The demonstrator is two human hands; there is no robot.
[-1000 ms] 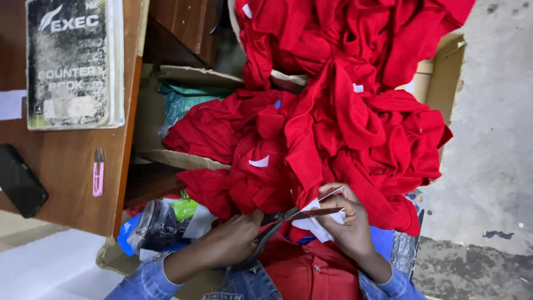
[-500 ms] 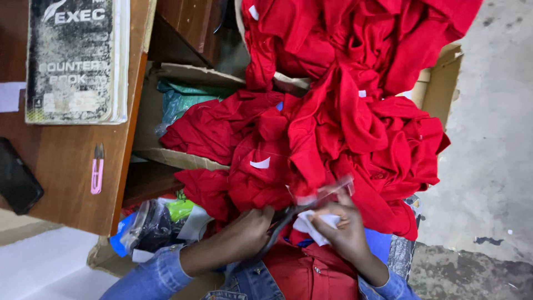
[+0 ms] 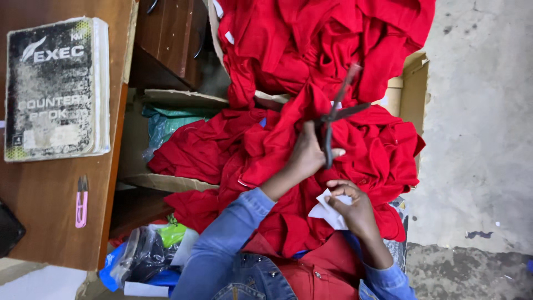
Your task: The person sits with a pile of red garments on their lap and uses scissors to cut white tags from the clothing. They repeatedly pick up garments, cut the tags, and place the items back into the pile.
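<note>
Over the heap of red garments (image 3: 333,66), my left hand (image 3: 308,155) was closed around the handles of dark scissors (image 3: 336,116), blades spread open and raised above the cloth. My right hand (image 3: 352,208) pinched a white fabric piece (image 3: 327,214) against the red cloth. Beside me, a worn book (image 3: 55,89) lay on the wooden table (image 3: 50,222).

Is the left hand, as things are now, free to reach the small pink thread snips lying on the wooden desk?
Probably not at once: the left hand grips open scissors above the red garments. The pink snips lie uncovered on the desk, far to its left.
</note>
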